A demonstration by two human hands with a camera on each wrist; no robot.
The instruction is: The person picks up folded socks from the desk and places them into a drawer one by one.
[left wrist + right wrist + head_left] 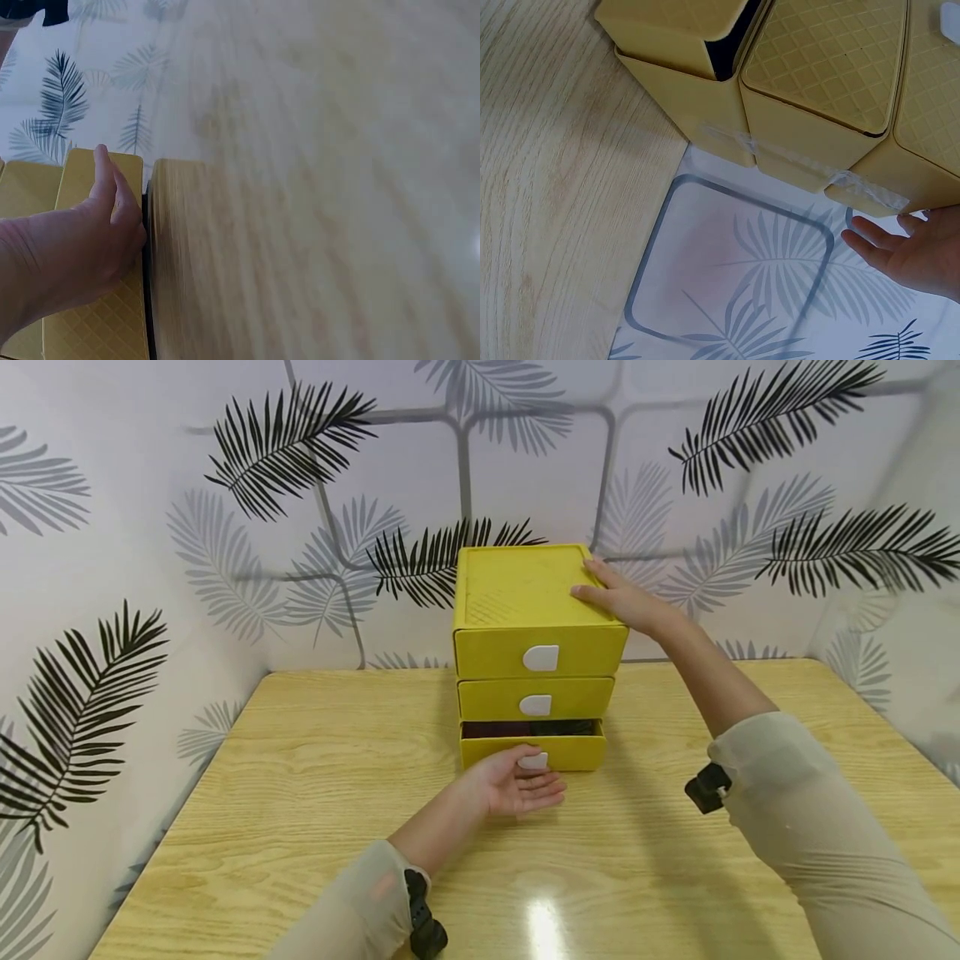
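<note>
A yellow three-drawer box (525, 585) stands on the table, each drawer front bearing a white tab. Its bottom drawer (487, 753) is pulled partly out, and dark contents (562, 727) show inside. My left hand (517, 785) is at that drawer's front, thumb by the white tab, other fingers loosely extended below it. In the left wrist view, the left hand (82, 232) lies across the yellow drawer fronts. My right hand (622, 597) rests on the box's upper right edge. In the right wrist view, the right hand (922, 259) has its fingers extended beside the box.
The wooden table (337, 735) extends around the box. Behind it is a wall covering (540, 468) with a leaf pattern. Clear tape (802, 161) runs along the box's side. A black strap (423, 918) circles the left wrist.
</note>
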